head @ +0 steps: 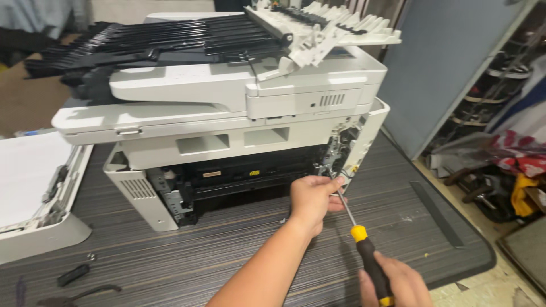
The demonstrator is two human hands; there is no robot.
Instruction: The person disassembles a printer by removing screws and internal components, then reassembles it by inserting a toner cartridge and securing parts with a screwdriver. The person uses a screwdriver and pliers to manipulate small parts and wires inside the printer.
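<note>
A large white printer [227, 96] stands on the dark striped tabletop [239, 244], toward its far edge, with its rear cover off so that the black inner frame and rollers show along the bottom. Black and white paper trays are stacked loosely on its top.

The left hand [311, 199] reaches in at the printer's lower right rear corner, its fingers curled and pinched around the metal shaft of a screwdriver [358, 239] close to the tip, which meets the exposed side frame there. The right hand [398, 284], near the tabletop's near edge, is wrapped closed around the black and yellow handle, so the tool slants up and leftward from that hand to the printer.

A second white machine part [40, 193] lies at the left edge of the tabletop. Small dark pieces [74, 274] lie near the near left corner. Past the right edge, clutter sits on the floor beside a grey panel [443, 68].
</note>
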